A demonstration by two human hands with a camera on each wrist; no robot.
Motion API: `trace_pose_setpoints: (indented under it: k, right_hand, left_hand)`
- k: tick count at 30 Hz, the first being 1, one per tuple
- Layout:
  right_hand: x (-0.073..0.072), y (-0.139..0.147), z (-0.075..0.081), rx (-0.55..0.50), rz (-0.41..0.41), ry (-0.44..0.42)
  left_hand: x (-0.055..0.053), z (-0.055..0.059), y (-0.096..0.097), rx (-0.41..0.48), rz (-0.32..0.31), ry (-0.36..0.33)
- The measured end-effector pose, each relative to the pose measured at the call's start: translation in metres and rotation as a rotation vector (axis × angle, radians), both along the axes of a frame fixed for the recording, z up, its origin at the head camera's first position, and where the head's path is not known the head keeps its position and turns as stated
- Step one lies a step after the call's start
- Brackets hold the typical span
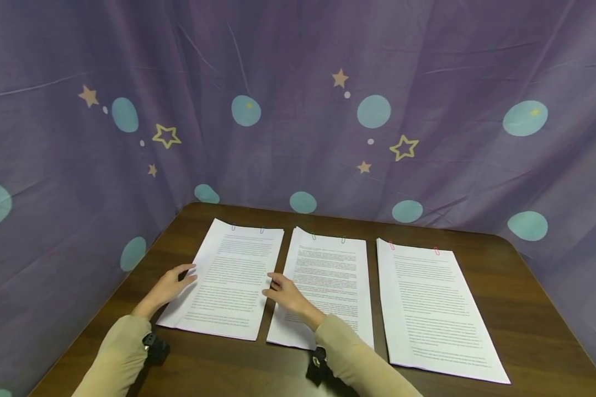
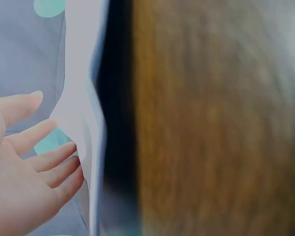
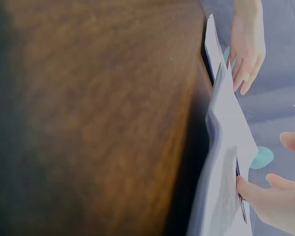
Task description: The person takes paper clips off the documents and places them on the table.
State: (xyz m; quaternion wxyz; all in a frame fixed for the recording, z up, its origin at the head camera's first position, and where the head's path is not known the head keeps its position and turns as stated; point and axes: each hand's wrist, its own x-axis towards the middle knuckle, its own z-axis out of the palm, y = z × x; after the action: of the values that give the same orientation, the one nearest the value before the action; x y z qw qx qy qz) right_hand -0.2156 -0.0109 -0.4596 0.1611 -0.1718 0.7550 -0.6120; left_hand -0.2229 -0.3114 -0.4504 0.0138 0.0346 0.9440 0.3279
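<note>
Three stacks of printed paper lie side by side. The left stack (image 1: 233, 281) carries two bluish paper clips (image 1: 262, 230) on its top edge. At its left edge is my left hand (image 1: 170, 285), thumb and fingers apart; in the left wrist view the hand (image 2: 37, 177) has loosely extended fingers beside the sheets (image 2: 83, 108). My right hand (image 1: 287, 295) hovers or rests at the gap between the left stack and the middle stack (image 1: 333, 275), fingers slightly bent. In the right wrist view a fingertip of that hand (image 3: 280, 201) meets the paper; whether it presses cannot be told.
Green paper clips (image 1: 314, 236) sit on the middle stack's top edge. Farther right lies the third stack (image 1: 437, 309) with reddish clips (image 1: 437, 251). All rest on a dark brown wooden table (image 1: 228, 355). A purple curtain (image 1: 298, 160) hangs behind and at the left.
</note>
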Motion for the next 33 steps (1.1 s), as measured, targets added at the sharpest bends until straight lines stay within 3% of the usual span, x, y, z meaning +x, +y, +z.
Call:
trace_pose_setpoints:
  k: [5,13,16,27,33]
  right_hand:
    - [0.001,-0.003,-0.004,0.024,0.016,-0.002]
    - [0.003,-0.004,-0.005,0.019,-0.006,-0.014]
    - [0.004,-0.004,-0.004,0.024,-0.012,-0.022]
    - [0.006,-0.001,-0.005,0.062,-0.006,-0.014]
    - [0.004,-0.003,-0.008,0.06,-0.024,-0.01]
  left_hand:
    - [-0.002,-0.002,0.001,0.066,0.017,-0.036]
    - [-0.006,-0.005,-0.004,0.367,0.073,-0.057]
    - [-0.008,-0.006,-0.007,0.435,0.095,-0.056]
    - [-0.017,-0.01,-0.013,0.478,0.232,-0.068]
    - [-0.018,-0.009,-0.011,0.433,0.234,-0.138]
